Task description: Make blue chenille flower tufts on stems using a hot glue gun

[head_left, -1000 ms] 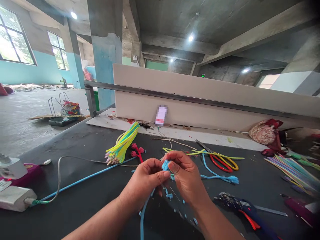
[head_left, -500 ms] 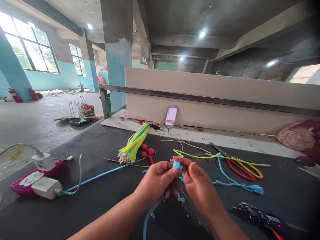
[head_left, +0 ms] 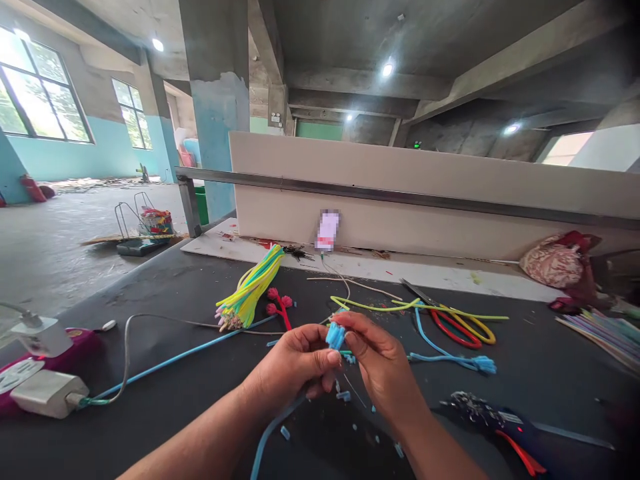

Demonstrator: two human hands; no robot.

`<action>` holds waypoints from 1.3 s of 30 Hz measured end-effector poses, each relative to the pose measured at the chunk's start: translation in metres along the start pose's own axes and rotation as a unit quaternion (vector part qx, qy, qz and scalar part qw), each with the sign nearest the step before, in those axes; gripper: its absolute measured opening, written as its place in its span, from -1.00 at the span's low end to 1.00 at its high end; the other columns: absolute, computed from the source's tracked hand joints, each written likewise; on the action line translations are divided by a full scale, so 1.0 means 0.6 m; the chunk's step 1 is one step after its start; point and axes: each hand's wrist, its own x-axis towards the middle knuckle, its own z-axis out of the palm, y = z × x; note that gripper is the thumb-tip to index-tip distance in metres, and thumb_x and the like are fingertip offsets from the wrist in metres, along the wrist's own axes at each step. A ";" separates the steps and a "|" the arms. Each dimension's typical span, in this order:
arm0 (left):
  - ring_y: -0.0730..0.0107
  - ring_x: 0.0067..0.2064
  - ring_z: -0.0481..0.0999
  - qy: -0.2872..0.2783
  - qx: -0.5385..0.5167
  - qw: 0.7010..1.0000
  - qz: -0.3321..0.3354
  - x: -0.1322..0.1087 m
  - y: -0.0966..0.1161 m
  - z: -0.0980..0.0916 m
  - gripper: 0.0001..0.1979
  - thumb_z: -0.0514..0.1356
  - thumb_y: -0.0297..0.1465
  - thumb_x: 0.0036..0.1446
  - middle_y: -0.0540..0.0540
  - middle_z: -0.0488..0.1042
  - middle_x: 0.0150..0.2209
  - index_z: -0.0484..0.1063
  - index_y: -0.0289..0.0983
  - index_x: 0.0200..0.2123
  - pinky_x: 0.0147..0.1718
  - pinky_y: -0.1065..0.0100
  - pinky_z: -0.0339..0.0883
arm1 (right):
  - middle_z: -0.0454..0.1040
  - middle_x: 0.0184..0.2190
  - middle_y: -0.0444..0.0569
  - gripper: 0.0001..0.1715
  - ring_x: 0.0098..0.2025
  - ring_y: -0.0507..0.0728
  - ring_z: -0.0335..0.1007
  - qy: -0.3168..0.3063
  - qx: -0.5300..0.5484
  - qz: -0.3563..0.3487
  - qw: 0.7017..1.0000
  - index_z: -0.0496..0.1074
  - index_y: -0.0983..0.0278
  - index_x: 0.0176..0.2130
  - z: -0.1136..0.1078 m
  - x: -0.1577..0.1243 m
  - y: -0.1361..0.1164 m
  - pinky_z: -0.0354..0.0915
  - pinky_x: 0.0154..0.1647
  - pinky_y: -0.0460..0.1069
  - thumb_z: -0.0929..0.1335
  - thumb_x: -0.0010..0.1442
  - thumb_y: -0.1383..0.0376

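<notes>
A small blue tuft of bundled pipe cleaners (head_left: 335,336) sits between my two hands above the table. My left hand (head_left: 303,363) grips it from the left, its thumb along the lower side. From the right, the thumb and forefinger of my right hand (head_left: 383,363) pinch it. A curved blue pipe cleaner stem (head_left: 267,437) runs down from below my left hand. Short blue offcuts (head_left: 343,396) lie on the black table beneath. To the right rests another blue stem with a tufted end (head_left: 484,364).
Scissors (head_left: 457,328) with red and yellow handles lie beyond my right hand. A dark glue gun (head_left: 493,415) rests at the right. Yellow-green pipe cleaners (head_left: 256,283) and a red branched piece (head_left: 284,308) lie left of centre. A phone (head_left: 327,231) leans against the back board. Cabled chargers (head_left: 47,393) stand at far left.
My view has turned to the right. My right thumb and forefinger, more spread before, have closed on the blue tuft, and more of the tuft shows now.
</notes>
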 end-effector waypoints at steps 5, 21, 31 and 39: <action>0.68 -0.71 0.20 0.026 0.051 0.998 0.003 -0.001 0.004 0.001 -0.73 0.26 -0.26 -0.02 0.05 0.37 -0.57 0.34 -0.32 -0.33 -0.79 0.58 -0.05 | 0.46 -0.17 -0.15 -0.81 -0.07 0.11 0.32 0.002 -0.006 -0.028 1.000 0.52 0.02 -0.22 0.002 -0.001 0.002 0.22 -0.04 0.01 0.36 0.15 0.28; 0.66 -0.72 0.13 0.001 0.118 0.993 -0.025 -0.010 0.012 0.008 -0.59 0.02 -0.05 0.12 0.07 0.25 -0.68 0.28 -0.31 -0.48 -0.78 0.57 -0.07 | 0.45 -0.30 -0.12 -0.69 -0.26 0.08 0.38 -0.019 -0.106 -0.150 0.983 0.53 -0.02 -0.19 0.005 0.001 -0.018 0.34 -0.26 -0.02 0.35 0.14 0.38; 0.69 -0.72 0.14 0.023 0.106 0.994 -0.007 -0.010 0.009 0.014 -0.55 0.01 -0.02 0.10 0.04 0.32 -0.61 0.27 -0.31 -0.50 -0.77 0.56 -0.12 | 0.44 -0.20 -0.14 -0.62 -0.16 0.10 0.33 -0.008 -0.014 -0.009 1.000 0.42 -0.10 -0.03 0.005 -0.009 -0.011 0.26 -0.09 0.02 0.37 0.14 0.24; 0.67 -0.71 0.18 -0.012 0.076 0.996 -0.033 -0.012 0.009 0.008 -0.59 0.01 -0.06 0.14 0.01 0.34 -0.59 0.29 -0.32 -0.46 -0.79 0.58 -0.09 | 0.37 -0.29 -0.11 -0.73 -0.24 0.09 0.28 -0.062 0.007 0.058 0.996 0.52 0.13 -0.20 0.000 -0.004 -0.017 0.24 -0.20 -0.02 0.42 0.05 0.17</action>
